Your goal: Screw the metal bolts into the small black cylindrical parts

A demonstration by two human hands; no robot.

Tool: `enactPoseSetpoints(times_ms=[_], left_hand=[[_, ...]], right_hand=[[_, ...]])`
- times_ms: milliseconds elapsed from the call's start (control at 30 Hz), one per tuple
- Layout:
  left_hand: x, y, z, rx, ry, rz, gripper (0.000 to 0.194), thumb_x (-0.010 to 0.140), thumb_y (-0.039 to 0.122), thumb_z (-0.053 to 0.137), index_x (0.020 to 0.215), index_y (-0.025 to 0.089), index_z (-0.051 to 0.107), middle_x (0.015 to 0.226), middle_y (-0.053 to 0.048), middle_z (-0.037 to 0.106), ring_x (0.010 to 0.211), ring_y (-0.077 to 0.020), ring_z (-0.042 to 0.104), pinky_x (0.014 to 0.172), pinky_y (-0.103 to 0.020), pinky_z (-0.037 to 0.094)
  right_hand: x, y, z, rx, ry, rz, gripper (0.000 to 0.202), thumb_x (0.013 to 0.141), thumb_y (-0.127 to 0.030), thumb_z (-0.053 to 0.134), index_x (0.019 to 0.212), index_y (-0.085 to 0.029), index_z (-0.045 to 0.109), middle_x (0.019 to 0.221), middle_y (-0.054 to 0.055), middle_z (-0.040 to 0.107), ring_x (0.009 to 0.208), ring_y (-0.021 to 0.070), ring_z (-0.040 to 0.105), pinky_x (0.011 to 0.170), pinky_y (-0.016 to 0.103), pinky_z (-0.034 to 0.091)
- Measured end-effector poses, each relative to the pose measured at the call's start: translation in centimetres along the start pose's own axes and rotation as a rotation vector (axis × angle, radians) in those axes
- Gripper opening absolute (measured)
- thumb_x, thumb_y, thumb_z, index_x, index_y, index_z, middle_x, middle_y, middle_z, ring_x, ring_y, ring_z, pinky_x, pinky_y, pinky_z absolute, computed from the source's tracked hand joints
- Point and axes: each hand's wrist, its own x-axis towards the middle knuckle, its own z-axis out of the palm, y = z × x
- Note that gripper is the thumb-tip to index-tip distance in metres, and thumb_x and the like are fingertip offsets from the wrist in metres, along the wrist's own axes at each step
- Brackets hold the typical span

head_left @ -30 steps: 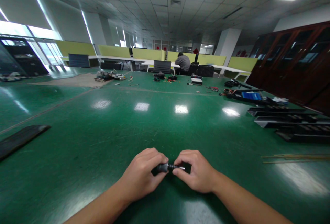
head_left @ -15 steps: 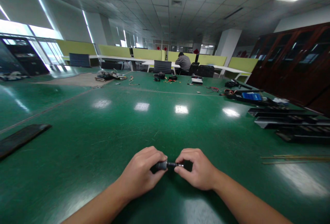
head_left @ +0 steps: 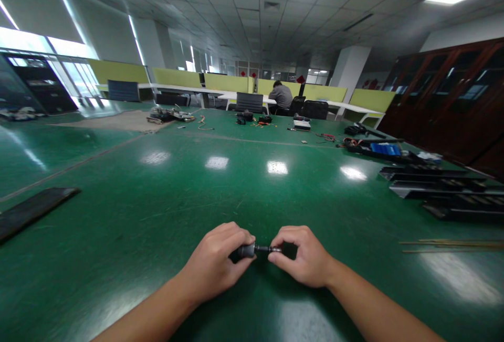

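Above the green tabletop (head_left: 244, 195), my left hand (head_left: 218, 258) is closed around a dark cylindrical piece (head_left: 247, 250), with its grey end showing between thumb and fingers. A thin dark shaft (head_left: 262, 248) sticks out of that end towards the right, lying level. My right hand (head_left: 305, 258) pinches the shaft's shiny far tip (head_left: 275, 249) between thumb and index finger. A short length of shaft shows between the hands. What kind of part or tool this is, I cannot tell.
Thin brass-coloured rods (head_left: 452, 245) and black metal channels (head_left: 444, 187) lie at the right. A dark flat slab (head_left: 35, 211) lies at the left. Further back are a tray with a blue item (head_left: 386, 149) and small electronics (head_left: 244, 116). A person (head_left: 281, 95) sits beyond the table.
My right hand has shifted very slightly to the right, still pinching the shaft's tip. My left hand keeps its grip on the cylinder almost in place.
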Motion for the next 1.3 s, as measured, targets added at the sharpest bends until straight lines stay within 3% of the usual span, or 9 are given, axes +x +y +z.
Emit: enactPoseSetpoints(times_ms=[1033, 1133, 1300], left_hand=[[0.0, -0.4, -0.4, 0.040, 0.033, -0.001, 0.018, 0.086, 0.018, 0.065, 0.103, 0.021, 0.063, 0.097, -0.006, 0.065, 0.088, -0.0191, 0.060, 0.081, -0.034, 0.049], [0.2, -0.7, -0.4, 0.035, 0.099, -0.084, 0.024, 0.086, 0.024, 0.067, 0.110, 0.022, 0.063, 0.102, -0.007, 0.065, 0.095, -0.0198, 0.061, 0.086, -0.035, 0.050], [1.1, -2.5, -2.0, 0.045, 0.236, -0.397, 0.039, 0.091, 0.042, 0.062, 0.126, 0.027, 0.059, 0.114, -0.006, 0.066, 0.104, -0.0221, 0.062, 0.094, -0.039, 0.049]], right_hand=[[-0.1, 0.3, -0.8, 0.068, 0.017, 0.013, 0.012, 0.085, -0.029, 0.067, 0.080, -0.018, 0.068, 0.074, 0.003, 0.069, 0.069, 0.0169, 0.064, 0.068, 0.028, 0.046], [-0.2, 1.2, -1.1, 0.259, 0.015, 0.071, 0.023, 0.087, -0.036, 0.066, 0.074, -0.017, 0.067, 0.068, 0.002, 0.067, 0.064, 0.0159, 0.061, 0.064, 0.027, 0.044], [-0.3, 2.7, -1.4, 0.592, -0.006, 0.151, 0.030, 0.086, -0.041, 0.067, 0.073, -0.014, 0.066, 0.068, 0.005, 0.068, 0.064, 0.0164, 0.060, 0.062, 0.027, 0.044]])
